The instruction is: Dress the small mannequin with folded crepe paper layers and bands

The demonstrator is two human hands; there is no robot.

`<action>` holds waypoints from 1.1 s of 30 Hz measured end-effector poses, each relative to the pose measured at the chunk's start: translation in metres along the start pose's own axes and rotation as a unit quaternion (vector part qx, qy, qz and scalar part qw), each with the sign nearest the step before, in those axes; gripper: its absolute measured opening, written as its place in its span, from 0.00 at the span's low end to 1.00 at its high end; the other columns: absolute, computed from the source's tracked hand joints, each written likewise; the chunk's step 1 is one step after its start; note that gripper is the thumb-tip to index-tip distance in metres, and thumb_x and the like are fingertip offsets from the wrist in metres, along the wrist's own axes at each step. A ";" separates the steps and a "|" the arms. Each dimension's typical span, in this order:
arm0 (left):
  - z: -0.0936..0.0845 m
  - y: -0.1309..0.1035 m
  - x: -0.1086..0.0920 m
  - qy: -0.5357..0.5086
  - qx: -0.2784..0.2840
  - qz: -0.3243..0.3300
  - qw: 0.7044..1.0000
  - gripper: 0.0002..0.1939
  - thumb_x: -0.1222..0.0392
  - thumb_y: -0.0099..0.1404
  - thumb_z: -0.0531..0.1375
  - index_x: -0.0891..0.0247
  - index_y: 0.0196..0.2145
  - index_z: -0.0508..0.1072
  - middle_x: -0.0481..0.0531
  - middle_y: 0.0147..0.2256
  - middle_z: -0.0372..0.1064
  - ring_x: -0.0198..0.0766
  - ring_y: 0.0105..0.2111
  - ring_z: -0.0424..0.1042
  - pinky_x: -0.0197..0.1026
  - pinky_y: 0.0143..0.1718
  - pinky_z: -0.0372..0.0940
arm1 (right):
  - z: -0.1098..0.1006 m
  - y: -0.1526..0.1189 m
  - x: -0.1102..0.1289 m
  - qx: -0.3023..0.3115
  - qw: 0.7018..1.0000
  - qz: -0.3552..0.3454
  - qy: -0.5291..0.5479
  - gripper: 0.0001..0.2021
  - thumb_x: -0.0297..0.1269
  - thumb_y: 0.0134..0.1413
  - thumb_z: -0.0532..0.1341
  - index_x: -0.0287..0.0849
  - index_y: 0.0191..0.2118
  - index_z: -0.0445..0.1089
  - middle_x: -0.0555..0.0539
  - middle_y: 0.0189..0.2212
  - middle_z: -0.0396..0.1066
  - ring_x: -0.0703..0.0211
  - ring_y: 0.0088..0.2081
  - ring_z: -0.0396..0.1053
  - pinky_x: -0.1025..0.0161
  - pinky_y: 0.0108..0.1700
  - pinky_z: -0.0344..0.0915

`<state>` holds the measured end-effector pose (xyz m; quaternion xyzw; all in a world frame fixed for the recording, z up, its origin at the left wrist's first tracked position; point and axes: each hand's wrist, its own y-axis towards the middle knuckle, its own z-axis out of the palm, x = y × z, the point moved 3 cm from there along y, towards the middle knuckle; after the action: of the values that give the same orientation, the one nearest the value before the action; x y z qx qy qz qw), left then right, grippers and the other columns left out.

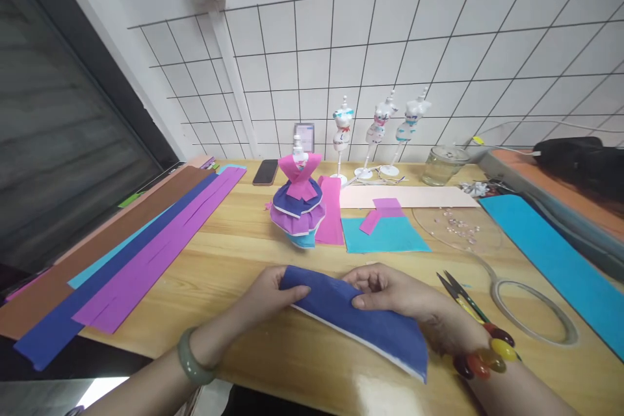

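A strip of dark blue crepe paper [361, 322] with a white lower edge is held above the front of the table. My left hand [273, 289] grips its left end, thumb on top. Around its upper middle, my right hand [383, 289] pinches the strip, and the right end hangs down free. Beyond the hands stands a small mannequin [298, 192] dressed in a pink crossed top and a skirt of blue, purple and turquoise layers. Scissors [461, 296] lie beside my right wrist, partly hidden by it.
Long paper strips in purple [166, 244], blue and brown lie on the left. Several bare white mannequins [380, 123] stand at the back, near a glass jar [443, 166]. Turquoise paper [385, 237], a tape roll [497, 292] and a phone [266, 172] also lie on the table.
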<state>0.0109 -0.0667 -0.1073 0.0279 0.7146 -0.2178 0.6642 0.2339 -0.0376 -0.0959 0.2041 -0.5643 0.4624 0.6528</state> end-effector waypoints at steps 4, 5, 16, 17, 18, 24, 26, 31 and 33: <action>-0.017 -0.002 0.004 0.034 -0.072 -0.047 0.996 0.21 0.45 0.50 0.66 0.66 0.33 0.72 0.48 0.22 0.71 0.33 0.18 0.69 0.33 0.18 0.60 | -0.021 -0.004 0.002 -0.045 0.997 0.020 -0.065 0.21 0.40 0.45 0.69 0.38 0.46 0.71 0.46 0.37 0.76 0.63 0.35 0.73 0.66 0.39 0.67; -0.020 -0.003 0.005 0.036 -0.081 -0.051 0.995 0.21 0.45 0.49 0.67 0.66 0.32 0.72 0.47 0.20 0.70 0.32 0.17 0.68 0.32 0.17 0.59 | -0.026 -0.005 0.003 -0.063 0.995 0.022 -0.080 0.22 0.41 0.45 0.69 0.37 0.46 0.71 0.46 0.37 0.76 0.62 0.35 0.72 0.65 0.39 0.67; -0.024 -0.007 0.009 0.025 -0.088 -0.045 0.995 0.24 0.42 0.50 0.64 0.66 0.32 0.67 0.48 0.21 0.70 0.33 0.16 0.70 0.29 0.12 0.57 | -0.052 -0.008 -0.005 -0.267 0.941 0.072 -0.195 0.14 0.33 0.50 0.64 0.37 0.44 0.69 0.55 0.21 0.62 0.67 0.21 0.63 0.68 0.23 0.63; -0.024 -0.007 0.010 0.022 -0.090 -0.045 0.995 0.24 0.41 0.50 0.64 0.66 0.31 0.67 0.48 0.21 0.70 0.33 0.15 0.70 0.29 0.11 0.57 | -0.052 -0.008 -0.005 -0.268 0.940 0.072 -0.197 0.13 0.32 0.51 0.63 0.37 0.44 0.69 0.55 0.21 0.63 0.67 0.21 0.64 0.68 0.23 0.63; -0.024 -0.007 0.010 0.021 -0.093 -0.046 0.994 0.24 0.41 0.50 0.64 0.66 0.30 0.67 0.48 0.21 0.70 0.33 0.15 0.70 0.29 0.11 0.57 | -0.052 -0.008 -0.005 -0.269 0.940 0.072 -0.196 0.12 0.32 0.52 0.62 0.37 0.44 0.69 0.55 0.21 0.63 0.66 0.21 0.64 0.68 0.23 0.64; -0.026 -0.006 0.013 0.030 -0.107 -0.045 0.993 0.23 0.40 0.50 0.63 0.66 0.28 0.67 0.48 0.20 0.69 0.33 0.15 0.70 0.30 0.10 0.55 | -0.055 -0.010 -0.002 -0.302 0.937 0.049 -0.167 0.09 0.36 0.51 0.63 0.38 0.38 0.71 0.52 0.21 0.68 0.67 0.18 0.65 0.69 0.22 0.64; -0.026 -0.005 0.014 0.035 -0.107 -0.041 0.993 0.23 0.40 0.51 0.62 0.66 0.28 0.67 0.47 0.19 0.69 0.33 0.15 0.69 0.30 0.10 0.55 | -0.060 -0.011 -0.002 -0.331 0.929 0.045 -0.161 0.08 0.37 0.52 0.62 0.38 0.36 0.70 0.51 0.21 0.70 0.66 0.19 0.67 0.69 0.22 0.64; -0.024 -0.006 0.012 0.050 -0.113 -0.037 0.992 0.23 0.40 0.51 0.62 0.66 0.27 0.67 0.46 0.18 0.68 0.33 0.14 0.69 0.30 0.10 0.55 | -0.075 -0.015 0.003 -0.415 0.895 0.014 -0.164 0.09 0.37 0.52 0.59 0.38 0.37 0.67 0.51 0.19 0.68 0.66 0.18 0.66 0.68 0.21 0.62; -0.024 -0.007 0.011 0.050 -0.117 -0.036 0.991 0.24 0.40 0.51 0.62 0.66 0.28 0.67 0.46 0.18 0.68 0.33 0.14 0.69 0.30 0.10 0.55 | -0.079 -0.018 0.009 -0.440 0.879 -0.021 -0.182 0.10 0.40 0.52 0.58 0.38 0.37 0.67 0.54 0.16 0.64 0.67 0.17 0.61 0.68 0.21 0.58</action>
<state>-0.0151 -0.0672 -0.1155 -0.0649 0.7680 -0.1553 0.6179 0.2917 0.0188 -0.1046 -0.0123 -0.8139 0.1071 0.5709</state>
